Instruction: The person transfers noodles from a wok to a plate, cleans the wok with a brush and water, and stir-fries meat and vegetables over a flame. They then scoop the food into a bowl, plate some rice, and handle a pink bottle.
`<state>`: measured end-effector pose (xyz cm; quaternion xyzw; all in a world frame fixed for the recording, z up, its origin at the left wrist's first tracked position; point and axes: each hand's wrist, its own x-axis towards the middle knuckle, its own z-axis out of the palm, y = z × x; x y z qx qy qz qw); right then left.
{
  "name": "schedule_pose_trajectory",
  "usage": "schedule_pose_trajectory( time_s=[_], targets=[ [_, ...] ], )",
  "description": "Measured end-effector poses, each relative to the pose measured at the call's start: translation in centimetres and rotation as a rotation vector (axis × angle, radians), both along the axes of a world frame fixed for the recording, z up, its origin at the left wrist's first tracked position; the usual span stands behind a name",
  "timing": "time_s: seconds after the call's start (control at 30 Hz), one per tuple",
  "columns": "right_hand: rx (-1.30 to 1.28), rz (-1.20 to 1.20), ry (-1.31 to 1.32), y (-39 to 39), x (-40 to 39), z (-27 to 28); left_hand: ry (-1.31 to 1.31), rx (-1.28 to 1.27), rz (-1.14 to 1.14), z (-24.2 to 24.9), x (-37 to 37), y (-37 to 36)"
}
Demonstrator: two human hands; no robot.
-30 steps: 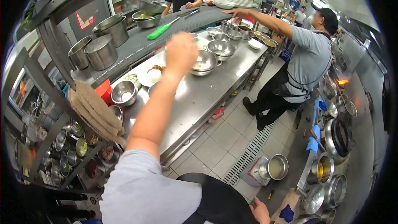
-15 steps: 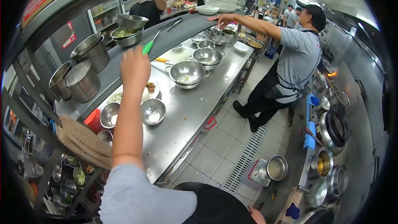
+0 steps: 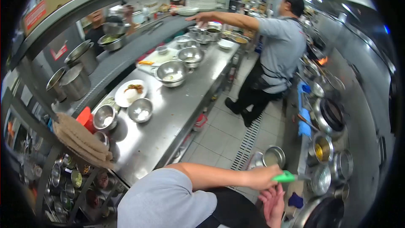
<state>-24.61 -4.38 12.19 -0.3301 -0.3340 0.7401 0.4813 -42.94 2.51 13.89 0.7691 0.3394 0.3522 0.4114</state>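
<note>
My left hand (image 3: 263,177) is closed around a green-handled utensil (image 3: 284,177). A short metal part extends to the right from the handle, blurred, so its exact kind does not show. Just below, my right hand (image 3: 273,207) has its fingers loosely apart, palm turned up, with nothing in it. Both hands are in front of my body, over the floor between the counter and the stove line. A steel pot (image 3: 274,156) stands behind my left hand, and a perforated ladle (image 3: 321,180) lies to the right of the utensil.
The steel counter (image 3: 168,114) holds a white plate (image 3: 122,97) of rice and food, plus several metal bowls (image 3: 171,72). Pots (image 3: 76,83) stand on the shelf above. A co-worker (image 3: 280,50) reaches over the counter. Woks (image 3: 331,116) and a flame (image 3: 322,61) are on the right.
My left hand has swung from the shelf to the right, carrying the green-handled utensil, and now is beside my right hand. My right hand has come further into view.
</note>
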Motion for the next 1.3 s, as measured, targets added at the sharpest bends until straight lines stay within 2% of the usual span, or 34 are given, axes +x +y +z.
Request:
schedule_pose_trajectory(
  time_s=[0.03, 0.07, 0.1, 0.13, 0.2, 0.23, 0.27, 0.3, 0.33, 0.37, 0.4, 0.43, 0.5, 0.6, 0.67, 0.7, 0.73, 0.8, 0.83, 0.93, 1.0, 1.07, 1.17, 1.2, 1.27, 1.3],
  targets=[
    [-0.09, -0.199, 0.163, 0.0, 2.1, -1.9, 0.089, 0.144, -0.194, -0.5, 3.1, -0.5],
    [-0.25, -0.395, 0.132, -0.4, 2.6, 0.4, 0.176, 0.296, -0.386, -0.9, 5.9, -1.0],
    [-0.258, -0.428, 0.071, -0.8, 6.0, -1.6, 0.062, 0.388, -0.449, -1.4, 8.4, -1.3],
    [-0.268, -0.456, 0.01, -1.3, 9.7, -4.0, 0.069, 0.396, -0.486, -1.8, 10.4, -1.0],
    [-0.249, -0.623, -0.019, -3.7, 14.2, -4.2, 0.208, 0.171, -0.87, -0.1, 14.1, -0.3],
    [-0.25, -0.681, -0.006, -5.4, 16.7, -4.0, 0.174, 0.107, -0.83, -0.7, 16.1, -0.3],
    [-0.262, -0.763, 0.008, -8.1, 19.3, -4.0, 0.296, 0.156, -0.801, 0.1, 17.9, -0.1],
    [-0.318, -0.894, 0.021, -9.9, 22.1, -5.7, 0.327, 0.182, -0.789, -0.5, 19.9, 0.3],
    [-0.395, -0.976, -0.027, -11.7, 23.4, -4.6, 0.297, 0.208, -0.77, -1.0, 22.0, 0.5],
    [-0.408, -1.069, 0.005, -13.5, 25.0, -4.5, 0.424, 0.185, -0.765, -0.1, 24.3, 0.5],
    [-0.426, -1.15, -0.04, -15.4, 26.3, -4.5, 0.416, 0.234, -0.803, -1.4, 26.9, 0.9],
    [-0.407, -1.201, -0.061, -17.3, 27.5, -4.4, 0.458, 0.269, -0.795, -0.6, 29.1, 0.3],
    [-0.38, -1.344, -0.13, -20.6, 28.9, -4.0, 0.382, 0.479, -0.753, -2.9, 33.8, -0.3],
    [-0.353, -1.522, -0.272, -24.9, 29.6, -3.1, 0.332, 0.756, -0.579, -3.1, 38.8, -2.8],
    [-0.394, -1.658, -0.304, -26.3, 30.6, -3.5, 0.435, 0.881, -0.673, -5.2, 42.9, -2.3],
    [-0.431, -1.759, -0.352, -27.1, 30.5, -3.5, 0.362, 0.965, -0.674, -5.7, 44.0, -2.4],
    [-0.447, -1.786, -0.347, -28.1, 30.6, -3.9, 0.352, 0.966, -0.704, -6.1, 45.3, -2.4],
    [-0.452, -1.715, -0.36, -30.6, 30.8, -5.0, 0.753, 0.838, -0.865, -4.0, 47.9, -2.4],
    [-0.495, -1.697, -0.376, -31.3, 30.8, -5.2, 0.751, 0.828, -0.897, -4.5, 49.2, -1.8],
    [-0.573, -1.716, -0.393, -31.5, 30.7, -4.3, 0.691, 0.798, -1.015, -6.1, 50.9, -0.3],
    [-0.609, -1.698, -0.398, -31.7, 31.4, -2.9, 0.577, 0.789, -0.885, -6.5, 49.8, -1.0],
    [-0.544, -1.791, -0.572, -31.9, 32.5, -1.5, 0.333, 0.817, -0.832, -6.1, 46.9, -1.4],
    [-0.542, -1.812, -0.684, -32.4, 35.0, 0.8, 0.248, 0.707, -0.822, -2.6, 42.4, -1.1],
    [-0.536, -1.787, -0.758, -32.2, 35.9, 1.6, 0.164, 0.623, -0.803, -1.0, 41.8, -0.8],
    [-0.63, -1.562, -1.011, -31.3, 38.7, 2.6, 0.132, 0.577, -0.76, 0.2, 41.3, 0.7],
    [-0.596, -1.418, -1.251, -30.9, 40.8, 2.0, 0.126, 0.515, -0.733, 1.7, 41.4, 1.3]
  ],
)
